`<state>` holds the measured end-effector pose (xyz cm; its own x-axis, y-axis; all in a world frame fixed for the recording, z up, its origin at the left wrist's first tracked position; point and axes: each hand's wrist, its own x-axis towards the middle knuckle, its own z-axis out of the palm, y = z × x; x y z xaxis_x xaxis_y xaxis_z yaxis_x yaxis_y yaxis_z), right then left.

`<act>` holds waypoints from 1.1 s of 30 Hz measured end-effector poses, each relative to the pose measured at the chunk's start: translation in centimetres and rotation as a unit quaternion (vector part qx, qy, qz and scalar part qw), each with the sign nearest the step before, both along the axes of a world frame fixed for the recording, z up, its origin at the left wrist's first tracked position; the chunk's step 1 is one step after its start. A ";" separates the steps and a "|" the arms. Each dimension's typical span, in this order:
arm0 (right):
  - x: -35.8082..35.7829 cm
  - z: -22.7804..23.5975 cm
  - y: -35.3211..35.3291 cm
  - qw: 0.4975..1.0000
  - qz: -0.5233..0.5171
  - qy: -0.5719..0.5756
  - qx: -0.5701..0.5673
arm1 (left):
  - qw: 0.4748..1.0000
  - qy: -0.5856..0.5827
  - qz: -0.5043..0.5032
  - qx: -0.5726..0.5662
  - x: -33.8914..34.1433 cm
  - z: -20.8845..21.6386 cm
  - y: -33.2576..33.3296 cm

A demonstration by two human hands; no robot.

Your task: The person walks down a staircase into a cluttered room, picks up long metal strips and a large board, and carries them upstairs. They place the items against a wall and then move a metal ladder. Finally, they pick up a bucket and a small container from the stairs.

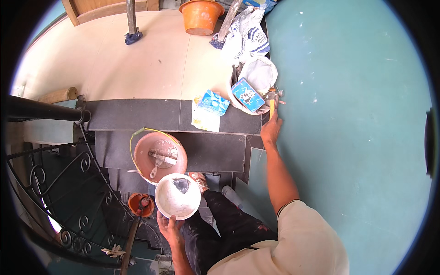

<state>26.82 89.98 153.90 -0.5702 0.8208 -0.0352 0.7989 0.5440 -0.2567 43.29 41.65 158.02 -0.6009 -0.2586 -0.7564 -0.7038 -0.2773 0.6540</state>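
Observation:
My left hand (169, 227) grips the rim of a round white bowl (167, 201), its thumb over the near edge. A dark grey patch (181, 184) lies inside the bowl on whitish residue. My right hand (272, 130) reaches along the wall, its fingers closed round a yellow-handled tool (272, 107) whose head is hard to make out. That tool is beside an open whitish bag (233, 98) with a blue box (248, 95) and other tools in it. Left of the bag, a blue and white packet (214, 102) lies on a stained white sheet (205, 120).
A pink bucket (143, 151) with scrapers (158, 162) inside stands on the dark steps (211, 151). Below it is a small orange bucket (135, 201). A black iron railing (85, 160) runs along the left, a green wall (348, 114) along the right. An orange tub (200, 18) stands on the upper floor.

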 end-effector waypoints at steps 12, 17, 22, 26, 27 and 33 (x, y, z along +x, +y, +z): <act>0.3 2.2 1.2 0.988 -0.047 0.145 -0.028 | 1.000 -0.004 -0.008 0.007 -0.9 1.1 1.0; 0.8 5.3 -2.2 0.970 -0.033 0.220 -0.097 | 1.000 -0.009 -0.003 -0.006 -0.5 0.3 0.8; -1.8 2.1 -1.0 0.969 -0.042 0.120 -0.210 | 0.999 -0.002 0.032 0.012 -0.1 -0.8 0.4; -4.8 -2.2 5.3 0.929 -0.067 0.113 -0.345 | 0.999 -0.002 0.039 0.009 -1.1 0.3 0.1; -5.1 -3.2 7.8 0.922 -0.047 0.141 -0.358 | 0.999 -0.004 0.039 0.012 -0.9 -0.1 -0.4; -7.3 8.9 -3.2 0.955 0.178 -0.169 0.166 | 0.995 -0.042 0.086 0.008 1.1 -1.5 -1.0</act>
<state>19.52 86.74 162.84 -0.8168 0.5757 -0.0379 0.5557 0.8026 0.2170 44.34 40.69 156.51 -0.4824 -0.3406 -0.8070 -0.6971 -0.4086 0.5892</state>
